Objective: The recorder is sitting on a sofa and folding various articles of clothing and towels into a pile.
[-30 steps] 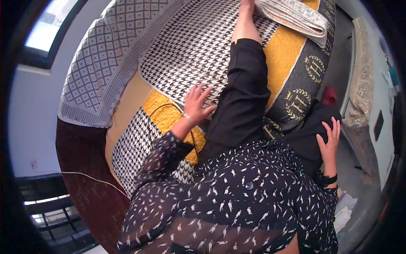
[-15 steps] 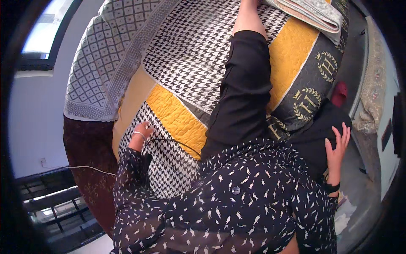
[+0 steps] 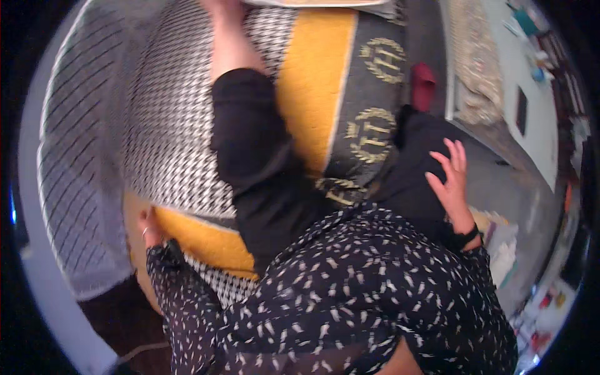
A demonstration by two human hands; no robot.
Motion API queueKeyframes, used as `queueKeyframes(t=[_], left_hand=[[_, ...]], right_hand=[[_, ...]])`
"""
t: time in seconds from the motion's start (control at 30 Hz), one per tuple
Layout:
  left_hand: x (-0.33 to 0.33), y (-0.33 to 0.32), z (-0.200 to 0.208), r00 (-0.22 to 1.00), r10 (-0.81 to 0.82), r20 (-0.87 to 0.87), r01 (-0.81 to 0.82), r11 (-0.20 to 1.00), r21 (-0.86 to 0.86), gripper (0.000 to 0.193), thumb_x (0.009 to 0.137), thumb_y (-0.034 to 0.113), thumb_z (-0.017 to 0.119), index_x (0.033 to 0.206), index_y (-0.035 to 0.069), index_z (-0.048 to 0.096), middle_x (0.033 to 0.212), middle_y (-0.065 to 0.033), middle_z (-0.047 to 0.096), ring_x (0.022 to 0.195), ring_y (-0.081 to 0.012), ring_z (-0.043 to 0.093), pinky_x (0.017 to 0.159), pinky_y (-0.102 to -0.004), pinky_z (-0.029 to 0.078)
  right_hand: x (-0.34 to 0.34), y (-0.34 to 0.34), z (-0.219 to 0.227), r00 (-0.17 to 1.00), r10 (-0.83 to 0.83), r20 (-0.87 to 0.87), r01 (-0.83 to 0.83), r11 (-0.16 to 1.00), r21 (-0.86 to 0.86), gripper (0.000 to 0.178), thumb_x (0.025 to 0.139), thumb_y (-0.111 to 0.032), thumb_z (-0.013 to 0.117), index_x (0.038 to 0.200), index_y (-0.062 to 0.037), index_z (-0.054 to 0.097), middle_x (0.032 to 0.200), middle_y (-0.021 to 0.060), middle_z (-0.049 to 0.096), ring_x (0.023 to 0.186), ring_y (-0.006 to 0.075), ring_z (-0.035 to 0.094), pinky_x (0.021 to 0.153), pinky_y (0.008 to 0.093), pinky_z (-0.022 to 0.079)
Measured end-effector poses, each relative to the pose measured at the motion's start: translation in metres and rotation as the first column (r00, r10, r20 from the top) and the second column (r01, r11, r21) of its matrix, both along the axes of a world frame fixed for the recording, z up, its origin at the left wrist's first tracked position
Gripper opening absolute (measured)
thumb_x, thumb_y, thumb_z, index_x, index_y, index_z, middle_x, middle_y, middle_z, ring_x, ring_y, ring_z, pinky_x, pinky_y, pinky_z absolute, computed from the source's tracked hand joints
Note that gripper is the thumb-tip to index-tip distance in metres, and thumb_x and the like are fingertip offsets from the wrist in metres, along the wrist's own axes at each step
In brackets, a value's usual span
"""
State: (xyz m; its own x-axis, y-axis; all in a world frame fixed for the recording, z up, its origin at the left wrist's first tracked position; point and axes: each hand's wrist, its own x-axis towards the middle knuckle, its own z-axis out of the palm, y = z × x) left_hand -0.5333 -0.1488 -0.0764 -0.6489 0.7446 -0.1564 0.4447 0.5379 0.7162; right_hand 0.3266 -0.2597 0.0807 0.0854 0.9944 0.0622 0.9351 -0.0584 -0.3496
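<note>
At the left of the frame, a grey patterned blanket (image 3: 87,181) is smeared by blur; below it, the dark brown bed side (image 3: 122,315) sinks into shadow. Right of them, at the lower left, the left hand (image 3: 149,225) has its fingers curled by the edge of the bedspread (image 3: 319,75); they are too small and blurred to tell whether they clamp on anything. The bedspread, yellow, grey and black-and-white check, runs from there to the upper middle, partly hidden by a black trouser leg (image 3: 250,131). The bare foot (image 3: 223,7) and a folded quilt (image 3: 325,4) are cut off by the top edge. A red shoe (image 3: 423,86) lies at the upper right. Below it, the right hand (image 3: 450,184) has its fingers apart beside the other trouser leg (image 3: 409,159); contact is unclear. Farther right, a beige cloth (image 3: 478,62) borders a pale desk (image 3: 540,125); clutter (image 3: 547,319) at the lower right is indistinct.
</note>
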Motion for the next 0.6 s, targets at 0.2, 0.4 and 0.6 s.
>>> queueKeyframes(t=[0.2,0.4,0.6], left_hand=[[-0.022,0.006,0.002,0.998,-0.048,-0.026,0.050,0.997,0.067,0.020,0.090,0.021,0.062,0.091,0.001,0.060,0.083,-0.0025,0.059,0.073,-0.0151,0.052,0.062,-0.0332,0.045],[0.043,0.143,0.106,0.844,-0.339,-0.415,0.477,0.828,0.294,0.031,0.094,0.019,0.060,0.117,-0.002,0.059,0.123,-0.0120,0.059,0.108,-0.0209,0.056,0.089,-0.0318,0.046],[0.360,0.214,0.176,0.323,-0.924,-0.205,0.873,0.207,0.442,0.033,0.093,0.008,0.056,0.125,0.000,0.054,0.126,-0.0110,0.056,0.116,-0.0193,0.052,0.096,-0.0296,0.043]], right_hand=[[0.000,0.009,0.017,0.999,-0.031,-0.025,0.028,0.995,-0.095,0.038,0.077,-0.017,0.070,0.114,-0.0115,0.061,0.144,0.0120,0.039,0.140,0.0386,0.023,0.111,0.0475,0.027],[-0.021,0.007,0.043,0.988,-0.054,-0.144,0.033,0.989,-0.146,0.036,0.082,-0.018,0.067,0.116,-0.0093,0.060,0.136,0.0132,0.048,0.134,0.0345,0.036,0.107,0.0434,0.034],[-0.055,-0.012,0.107,0.861,0.021,-0.509,0.015,0.998,0.067,0.037,0.083,-0.014,0.068,0.119,-0.0064,0.060,0.105,0.0113,0.067,0.095,0.0272,0.065,0.083,0.0358,0.050]])
